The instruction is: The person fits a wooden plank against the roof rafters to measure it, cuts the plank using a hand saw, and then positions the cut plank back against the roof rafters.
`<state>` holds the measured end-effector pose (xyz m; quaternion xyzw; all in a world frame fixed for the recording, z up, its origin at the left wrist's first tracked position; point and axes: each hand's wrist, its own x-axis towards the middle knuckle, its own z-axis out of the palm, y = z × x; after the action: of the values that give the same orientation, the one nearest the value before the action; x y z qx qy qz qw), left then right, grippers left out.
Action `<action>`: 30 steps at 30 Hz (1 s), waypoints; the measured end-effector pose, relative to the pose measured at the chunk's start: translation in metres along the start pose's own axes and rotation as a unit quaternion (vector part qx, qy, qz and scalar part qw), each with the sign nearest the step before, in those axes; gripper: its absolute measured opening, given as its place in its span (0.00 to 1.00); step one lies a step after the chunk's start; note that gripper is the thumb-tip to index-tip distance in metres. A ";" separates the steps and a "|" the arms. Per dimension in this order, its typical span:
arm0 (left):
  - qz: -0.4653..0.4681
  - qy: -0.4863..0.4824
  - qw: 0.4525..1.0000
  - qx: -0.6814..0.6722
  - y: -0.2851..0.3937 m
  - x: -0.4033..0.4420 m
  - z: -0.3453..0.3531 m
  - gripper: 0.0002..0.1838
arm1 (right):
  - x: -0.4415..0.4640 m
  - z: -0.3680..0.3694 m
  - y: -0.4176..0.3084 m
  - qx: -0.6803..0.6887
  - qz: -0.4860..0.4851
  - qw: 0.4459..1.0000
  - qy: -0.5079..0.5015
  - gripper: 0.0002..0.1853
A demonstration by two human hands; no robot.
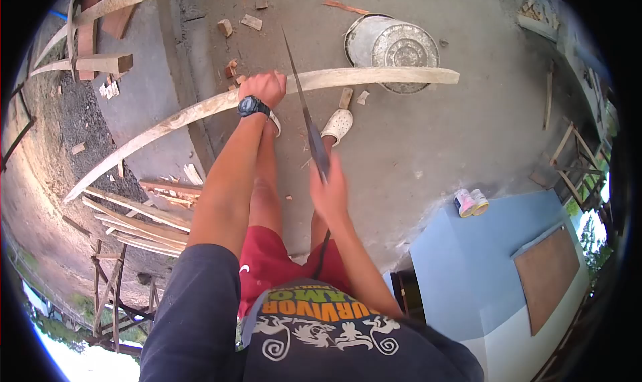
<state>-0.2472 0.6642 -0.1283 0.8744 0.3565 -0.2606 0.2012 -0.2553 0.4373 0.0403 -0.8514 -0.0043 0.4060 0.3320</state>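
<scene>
A long pale wooden beam (361,76) runs across in front of me, curved by the lens. Its right end lies over a battered, pale metal bucket (406,48). My left hand (264,89), with a dark watch on its wrist, is closed on the beam left of its middle. In my right hand (329,189) is the handle of a handsaw (314,138), partly smeared by motion. The long tapering blade, seen nearly edge-on, points away from me and crosses the beam just right of my left hand. Whether its teeth touch the wood I cannot tell.
Wood offcuts (251,22) are scattered on the concrete floor (468,135). Stacked boards (144,221) lie at left, with more beams (100,64) at upper left. Two cans (471,203) stand on a blue-painted block (468,248) at right. My white clog (338,126) is below the beam.
</scene>
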 end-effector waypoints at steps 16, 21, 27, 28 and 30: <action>-0.005 -0.008 1.000 -0.005 0.001 -0.008 0.002 0.26 | 0.041 0.011 -0.013 0.013 -0.004 0.999 -0.042 0.17; 0.014 -0.025 0.999 0.020 0.001 -0.019 0.006 0.26 | 0.067 0.019 -0.027 -0.027 -0.006 0.999 -0.041 0.20; 0.011 0.013 1.000 -0.018 0.001 -0.012 -0.001 0.26 | -0.127 -0.092 -0.020 -0.011 0.048 0.998 -0.025 0.14; 0.019 0.009 1.000 -0.008 0.001 -0.012 -0.002 0.26 | -0.134 -0.095 -0.022 0.004 0.053 0.998 -0.021 0.14; 0.015 0.025 1.000 -0.003 0.001 -0.009 0.000 0.26 | -0.046 -0.036 -0.008 0.021 -0.012 1.000 0.007 0.14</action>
<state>-0.2524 0.6588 -0.1230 0.8854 0.3488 -0.2340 0.1991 -0.2593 0.4105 0.0930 -0.8468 -0.0038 0.3961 0.3550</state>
